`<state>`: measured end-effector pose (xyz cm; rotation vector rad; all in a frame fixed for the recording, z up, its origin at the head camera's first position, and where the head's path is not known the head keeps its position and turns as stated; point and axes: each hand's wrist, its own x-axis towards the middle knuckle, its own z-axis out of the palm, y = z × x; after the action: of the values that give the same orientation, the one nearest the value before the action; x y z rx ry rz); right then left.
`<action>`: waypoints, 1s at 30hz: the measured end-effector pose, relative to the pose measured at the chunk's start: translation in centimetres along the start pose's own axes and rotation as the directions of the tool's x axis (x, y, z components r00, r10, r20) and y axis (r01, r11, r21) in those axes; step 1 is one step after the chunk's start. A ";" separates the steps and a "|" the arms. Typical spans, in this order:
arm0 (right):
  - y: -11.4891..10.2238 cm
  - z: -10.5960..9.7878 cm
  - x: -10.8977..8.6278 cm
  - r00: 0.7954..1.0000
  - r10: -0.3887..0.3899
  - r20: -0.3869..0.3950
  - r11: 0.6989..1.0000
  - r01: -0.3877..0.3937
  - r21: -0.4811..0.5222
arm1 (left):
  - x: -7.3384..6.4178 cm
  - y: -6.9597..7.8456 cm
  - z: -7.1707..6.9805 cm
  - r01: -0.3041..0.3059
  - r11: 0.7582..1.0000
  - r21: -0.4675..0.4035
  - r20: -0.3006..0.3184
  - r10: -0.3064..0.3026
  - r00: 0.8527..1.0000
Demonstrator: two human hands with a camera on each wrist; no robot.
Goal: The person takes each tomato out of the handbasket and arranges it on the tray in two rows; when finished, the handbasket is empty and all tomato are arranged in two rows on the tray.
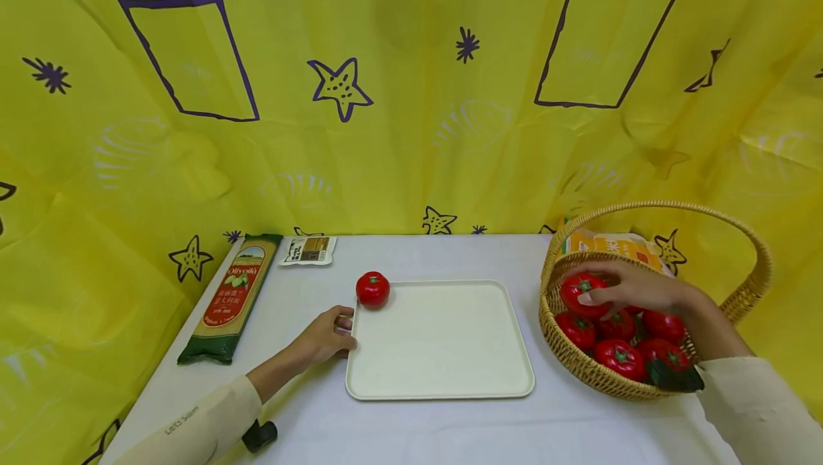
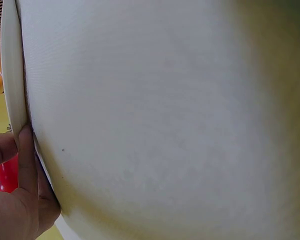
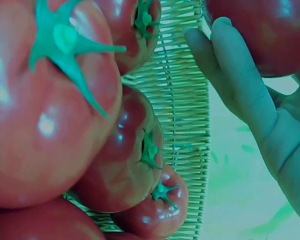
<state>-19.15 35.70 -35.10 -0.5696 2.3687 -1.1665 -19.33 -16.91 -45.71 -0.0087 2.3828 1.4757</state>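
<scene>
You wear cream sleeves (image 1: 215, 411); small dark lettering (image 1: 182, 421) marks the left. A black fitting (image 1: 260, 436) shows near each cuff (image 1: 247, 395).

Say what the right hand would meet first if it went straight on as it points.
Probably the basket rim, left of the held tomato in the head view; the right hand may be high enough to clear it, as depth is unclear.

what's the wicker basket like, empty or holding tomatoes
Holding tomatoes: several lie inside the wicker basket, and the right hand grips another tomato near its rim.
</scene>
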 end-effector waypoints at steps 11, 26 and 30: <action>-0.5 0.8 -0.4 0.996 -0.062 0.062 0.995 0.057 0.080 | 0.0 0.1 0.1 0.003 1.000 0.016 -0.006 -0.003 1.000; -0.8 1.6 -0.2 0.969 -0.169 0.178 0.972 0.133 0.196 | 0.0 0.1 0.1 0.002 1.000 -0.002 0.003 -0.002 1.000; -0.9 1.8 -0.1 0.972 -0.160 0.172 0.975 0.128 0.181 | 0.0 0.1 0.1 0.005 1.000 -0.004 0.006 -0.005 1.000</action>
<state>-17.97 34.11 -35.28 -0.7676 2.0774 -1.3017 -19.28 -16.72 -45.63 -0.0118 2.3737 1.4757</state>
